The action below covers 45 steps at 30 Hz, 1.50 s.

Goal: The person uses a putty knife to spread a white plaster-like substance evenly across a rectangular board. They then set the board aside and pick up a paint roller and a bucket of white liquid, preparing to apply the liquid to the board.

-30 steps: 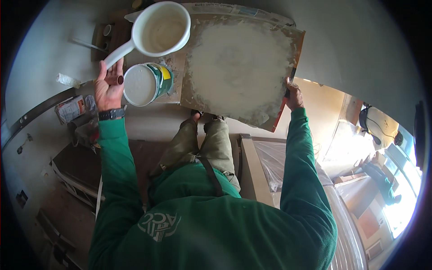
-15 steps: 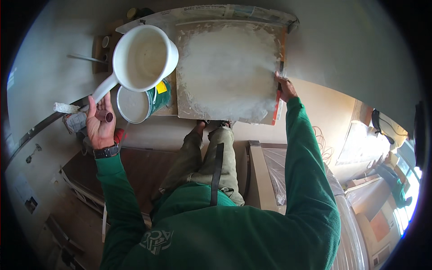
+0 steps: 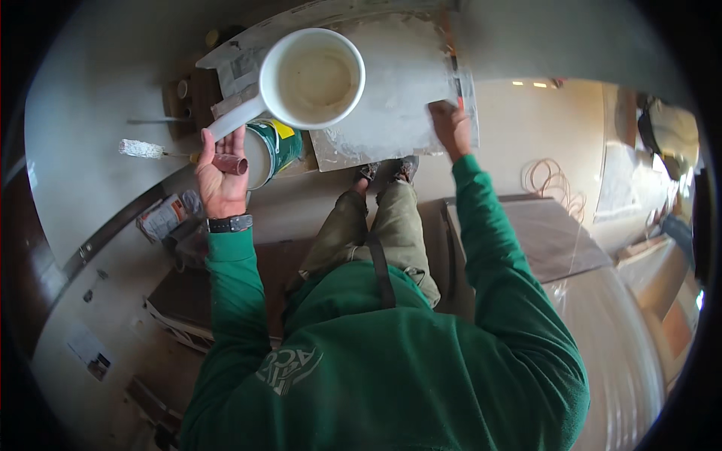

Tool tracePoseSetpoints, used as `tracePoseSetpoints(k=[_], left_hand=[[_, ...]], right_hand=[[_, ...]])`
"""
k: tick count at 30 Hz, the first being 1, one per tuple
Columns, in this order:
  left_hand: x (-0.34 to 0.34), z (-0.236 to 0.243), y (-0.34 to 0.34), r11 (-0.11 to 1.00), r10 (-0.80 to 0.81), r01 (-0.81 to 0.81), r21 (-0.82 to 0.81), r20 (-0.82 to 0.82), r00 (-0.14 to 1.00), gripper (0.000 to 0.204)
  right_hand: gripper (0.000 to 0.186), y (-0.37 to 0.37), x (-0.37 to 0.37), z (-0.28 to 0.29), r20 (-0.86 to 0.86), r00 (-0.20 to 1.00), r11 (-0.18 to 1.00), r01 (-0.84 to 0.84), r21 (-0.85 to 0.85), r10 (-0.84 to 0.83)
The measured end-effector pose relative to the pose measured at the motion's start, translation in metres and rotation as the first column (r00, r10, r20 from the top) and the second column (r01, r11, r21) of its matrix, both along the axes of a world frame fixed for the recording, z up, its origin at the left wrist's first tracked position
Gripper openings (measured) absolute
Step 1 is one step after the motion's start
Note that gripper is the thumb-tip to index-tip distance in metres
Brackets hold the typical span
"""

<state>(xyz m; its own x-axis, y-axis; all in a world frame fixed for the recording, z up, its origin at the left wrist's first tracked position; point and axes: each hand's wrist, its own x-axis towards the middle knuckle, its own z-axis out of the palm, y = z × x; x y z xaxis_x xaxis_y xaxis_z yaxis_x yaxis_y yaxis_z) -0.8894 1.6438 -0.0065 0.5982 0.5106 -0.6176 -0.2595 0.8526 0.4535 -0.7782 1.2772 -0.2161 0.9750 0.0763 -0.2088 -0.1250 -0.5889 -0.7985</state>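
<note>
My left hand (image 3: 222, 177) is palm up, with a white long-handled dipper (image 3: 274, 94) and a small paint roller (image 3: 232, 164) in its grip. The roller's dark red handle lies across the palm, and its fuzzy white head points left. A pale residue coats the dipper's inside. Below the dipper and partly hidden by it stands a green bucket (image 3: 287, 152) with a yellow label and pale grey contents. My right hand (image 3: 451, 129) is over the right edge of a board (image 3: 398, 64) smeared with whitish coating; its fingers are smeared by motion.
Paper sheeting (image 3: 239, 71) lies beside and beyond the board. A brown-topped cabinet (image 3: 526, 225) under plastic film stands at right, near a coiled orange cable (image 3: 547, 180) on the floor. A crumpled bag (image 3: 162, 216) lies at left.
My right hand has left the board's right edge and moved up and inward. The dipper and roller have shifted right with my left hand, partly covering the bucket. The whole view has swung.
</note>
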Motion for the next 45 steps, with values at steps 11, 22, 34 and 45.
tracePoseSetpoints(k=[11,22,34,45], left_hand=[[-0.006,0.035,-0.029,0.824,-0.561,0.56,0.088,-0.016,0.827,0.035],[-0.023,0.065,-0.043,0.4,-0.914,0.905,0.142,-0.006,0.405,0.052],[-0.038,0.05,-0.009,0.235,-0.972,0.972,-0.015,-0.021,0.234,0.038],[0.036,-0.006,0.03,-0.492,-0.851,0.846,-0.205,-0.093,-0.517,0.036]], right_hand=[[0.06,0.158,-0.136,0.234,-0.39,0.896,0.374,0.293,0.88,0.214],[0.031,0.21,-0.154,0.261,-0.646,0.763,-0.545,0.548,0.634,0.016],[0.021,0.208,-0.21,0.241,-0.648,0.6,-0.42,0.494,0.761,-0.469],[0.027,0.227,-0.34,0.23,-0.63,0.273,-0.47,0.471,0.747,-0.727]])
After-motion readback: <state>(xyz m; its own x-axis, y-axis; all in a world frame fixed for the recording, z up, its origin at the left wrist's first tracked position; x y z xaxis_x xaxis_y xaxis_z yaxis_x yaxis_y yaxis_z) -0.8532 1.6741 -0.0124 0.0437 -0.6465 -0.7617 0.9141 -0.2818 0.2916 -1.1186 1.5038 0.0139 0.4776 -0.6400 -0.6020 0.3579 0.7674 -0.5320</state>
